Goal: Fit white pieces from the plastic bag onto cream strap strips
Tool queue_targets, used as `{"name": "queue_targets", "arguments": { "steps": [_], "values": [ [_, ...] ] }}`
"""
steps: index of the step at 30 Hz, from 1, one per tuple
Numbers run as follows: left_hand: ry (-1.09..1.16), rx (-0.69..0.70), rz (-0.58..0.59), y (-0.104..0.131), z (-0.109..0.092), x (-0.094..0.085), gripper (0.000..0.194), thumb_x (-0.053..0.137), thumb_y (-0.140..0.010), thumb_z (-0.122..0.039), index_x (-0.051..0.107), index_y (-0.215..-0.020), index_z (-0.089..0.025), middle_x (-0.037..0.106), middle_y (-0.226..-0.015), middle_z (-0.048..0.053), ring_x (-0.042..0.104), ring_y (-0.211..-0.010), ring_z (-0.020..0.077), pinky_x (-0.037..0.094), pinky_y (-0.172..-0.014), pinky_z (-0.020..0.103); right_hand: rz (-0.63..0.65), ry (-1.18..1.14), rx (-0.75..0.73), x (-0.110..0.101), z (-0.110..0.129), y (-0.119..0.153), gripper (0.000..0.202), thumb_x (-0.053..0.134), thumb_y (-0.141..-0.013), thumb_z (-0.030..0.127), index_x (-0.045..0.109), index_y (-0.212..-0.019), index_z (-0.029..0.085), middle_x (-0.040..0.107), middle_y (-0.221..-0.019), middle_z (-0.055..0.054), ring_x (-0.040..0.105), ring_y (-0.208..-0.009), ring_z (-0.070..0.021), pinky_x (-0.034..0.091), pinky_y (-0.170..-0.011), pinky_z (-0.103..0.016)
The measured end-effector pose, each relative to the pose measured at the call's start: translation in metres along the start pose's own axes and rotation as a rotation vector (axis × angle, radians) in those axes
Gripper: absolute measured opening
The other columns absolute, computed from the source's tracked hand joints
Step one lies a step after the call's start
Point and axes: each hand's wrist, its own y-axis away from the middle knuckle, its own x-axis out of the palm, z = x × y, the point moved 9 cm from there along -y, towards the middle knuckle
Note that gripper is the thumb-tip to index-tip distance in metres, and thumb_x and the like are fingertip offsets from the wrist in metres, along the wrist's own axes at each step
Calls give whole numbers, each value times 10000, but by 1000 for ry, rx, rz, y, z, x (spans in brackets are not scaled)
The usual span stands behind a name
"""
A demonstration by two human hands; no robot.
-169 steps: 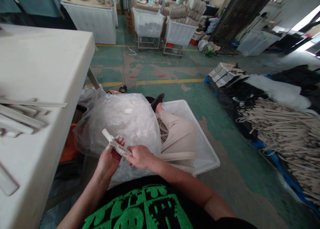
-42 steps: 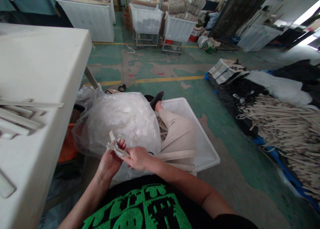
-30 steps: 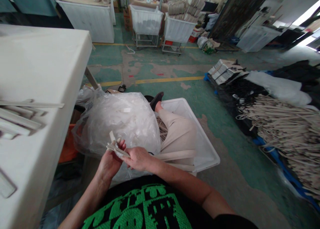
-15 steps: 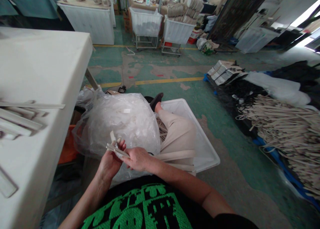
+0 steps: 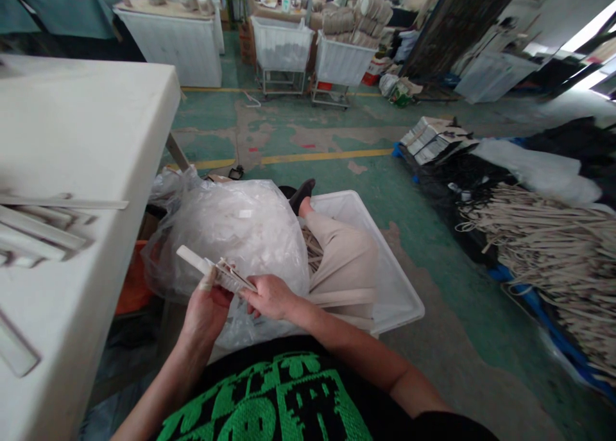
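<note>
Over a clear plastic bag (image 5: 240, 216), both hands are closed on a small bundle of flat off-white strips (image 5: 191, 258). My left hand (image 5: 206, 309) grips it from below, its thumb laid across the strips. My right hand (image 5: 270, 296) pinches the right end of the bundle between thumb and fingers. One strip sticks out to the upper left past the left thumb. Fingers hide part of the bundle, and its exact material cannot be made out. A pair of longer pale strips (image 5: 341, 297) lies across my leg.
On the left, a white table (image 5: 110, 120) carries several similar strips (image 5: 41, 232). A white plastic tub (image 5: 402, 300) stands beneath my leg. Long beige cords (image 5: 543, 235) are heaped on a blue pallet at right. Two wheeled white bins (image 5: 282, 46) stand further back.
The bundle has turned in my hands, and a strip now extends further to the upper left. My left thumb has come down over the strips; my right hand has shifted slightly right.
</note>
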Motion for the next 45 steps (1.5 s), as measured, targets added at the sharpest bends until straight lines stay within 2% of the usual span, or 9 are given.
{"name": "queue_targets", "arguments": {
  "steps": [7, 12, 18, 21, 28, 33, 39, 45],
  "values": [
    [-29, 6, 7, 2, 1, 1, 290, 455, -962, -114, 723, -852, -131, 729, -783, 47, 667, -676, 136, 559, -605, 209, -8, -52, -36, 1, 3, 2, 266, 458, -988, 391, 605, -963, 171, 644, -616, 40, 615, -486, -96, 419, -522, -186],
    [-40, -3, 40, 8, 5, 5, 157, 591, -914, -188, 719, -847, -127, 722, -766, 51, 648, -631, 147, 557, -587, 232, -15, -68, -23, 2, 3, 4, 268, 455, -984, 395, 607, -964, 174, 635, -611, 40, 612, -482, -96, 425, -512, -180],
    [-59, -5, 37, 8, 5, 2, 135, 612, -898, -199, 725, -875, -130, 729, -780, 52, 651, -642, 145, 562, -590, 232, -21, -77, -26, 4, 3, 4, 257, 481, -977, 396, 613, -982, 176, 638, -614, 41, 619, -497, -100, 433, -538, -184],
    [-44, 23, 55, 5, 2, -1, 115, 696, -837, -227, 734, -869, -123, 731, -796, 48, 655, -670, 144, 566, -599, 222, -27, -104, -33, 5, 3, 4, 272, 470, -978, 411, 605, -961, 175, 633, -618, 38, 616, -493, -100, 434, -529, -185],
    [-42, 48, 99, 3, 2, -2, 334, 872, -627, -308, 754, -875, -119, 735, -801, 40, 650, -694, 149, 562, -592, 217, -39, -120, -49, 4, 4, 4, 251, 472, -977, 396, 595, -955, 178, 617, -607, 42, 604, -478, -94, 415, -508, -177],
    [-77, 31, 85, 3, 7, -4, 358, 887, -594, -346, 751, -818, -101, 736, -779, 56, 652, -680, 157, 550, -583, 225, -55, -113, -52, 2, 5, 5, 283, 468, -985, 424, 598, -929, 179, 621, -606, 42, 606, -489, -92, 413, -525, -179],
    [-150, 18, 129, 0, 11, -5, 523, 934, -470, -454, 758, -796, -85, 739, -778, 77, 653, -666, 181, 545, -575, 256, -62, -105, -64, -1, 11, 6, 244, 466, -988, 366, 617, -955, 177, 609, -590, 48, 587, -457, -89, 414, -505, -176],
    [-204, 3, 182, 2, 17, -2, 582, 922, -474, -504, 766, -815, -59, 729, -725, 81, 630, -616, 168, 528, -525, 245, -80, -111, -81, -5, 14, 8, 278, 453, -995, 397, 626, -980, 181, 602, -582, 49, 591, -455, -90, 415, -509, -176]
  ]
}}
